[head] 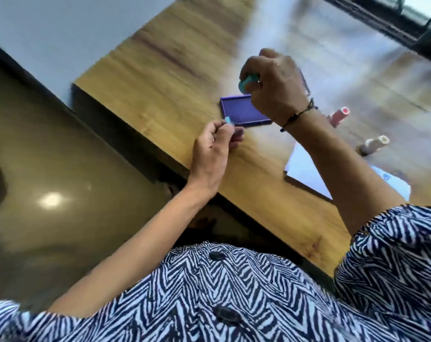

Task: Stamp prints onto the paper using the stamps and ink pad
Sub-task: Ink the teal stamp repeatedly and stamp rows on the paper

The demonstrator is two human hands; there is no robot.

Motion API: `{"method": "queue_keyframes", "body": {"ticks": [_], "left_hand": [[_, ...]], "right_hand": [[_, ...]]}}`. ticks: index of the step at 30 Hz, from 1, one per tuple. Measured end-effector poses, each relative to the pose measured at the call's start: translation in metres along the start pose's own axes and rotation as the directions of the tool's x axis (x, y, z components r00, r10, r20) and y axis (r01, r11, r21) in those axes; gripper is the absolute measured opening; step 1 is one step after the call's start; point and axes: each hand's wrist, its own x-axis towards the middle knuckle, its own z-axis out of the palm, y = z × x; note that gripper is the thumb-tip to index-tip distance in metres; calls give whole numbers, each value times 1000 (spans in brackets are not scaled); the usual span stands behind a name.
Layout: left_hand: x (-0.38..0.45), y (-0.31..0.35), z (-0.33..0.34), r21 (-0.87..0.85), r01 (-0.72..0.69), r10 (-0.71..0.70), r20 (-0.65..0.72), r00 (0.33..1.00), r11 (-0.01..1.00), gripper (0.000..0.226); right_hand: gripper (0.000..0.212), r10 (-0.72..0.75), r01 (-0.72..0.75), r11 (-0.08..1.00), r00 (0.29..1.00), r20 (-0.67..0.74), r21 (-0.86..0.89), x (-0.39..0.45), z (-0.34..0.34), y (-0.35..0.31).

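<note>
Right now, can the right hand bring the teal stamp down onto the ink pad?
Probably yes. The right hand holds the teal stamp just above the open ink pad, and nothing lies between them. The left hand pinches a small teal piece beside the pad's near corner.
</note>
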Motion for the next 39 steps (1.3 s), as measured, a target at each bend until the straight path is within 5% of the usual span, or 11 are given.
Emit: {"method": "queue_keyframes", "body": {"ticks": [8, 12, 18, 20, 23, 26, 29, 33, 35, 39], "left_hand": [[3, 8, -11, 13, -31, 31, -64, 997, 999, 17], [11, 12, -13, -8, -80, 79, -64, 995, 997, 13], [17, 5, -4, 25, -43, 44, -75, 996, 999, 13], [19, 7, 3, 58, -70, 72, -33, 997, 996, 19], [18, 6, 12, 62, -103, 100, 49, 994, 993, 16], [8, -5, 39, 128, -105, 76, 210, 975, 986, 16], [-12, -20, 87, 339, -298, 79, 533, 843, 892, 30], [-46, -41, 147, 334, -544, -14, 861, 508, 769, 37], [-53, -53, 161, 336, -565, -84, 902, 424, 753, 31], [-51, -72, 163, 392, -611, -164, 904, 395, 688, 34]], "right_hand": [[22, -41, 65, 995, 961, 272, -80, 9, 15, -2], [21, -55, 58, 998, 995, 88, -40, 16, -2, 5], [17, -13, 75, 979, 951, 309, -190, -11, 26, -2], [18, -4, 33, 995, 958, 285, -98, -4, 15, 2], [17, 206, -205, 956, 978, 18, 208, -23, -13, 17], [14, 519, -403, 782, 843, -139, 476, -78, -51, 54], [18, 756, -466, 548, 631, -174, 695, -149, -84, 96], [20, 872, -596, 470, 426, -240, 651, -206, -98, 132], [14, 880, -639, 468, 398, -259, 610, -217, -95, 145], [17, 881, -710, 469, 417, -224, 525, -219, -89, 156]]}}
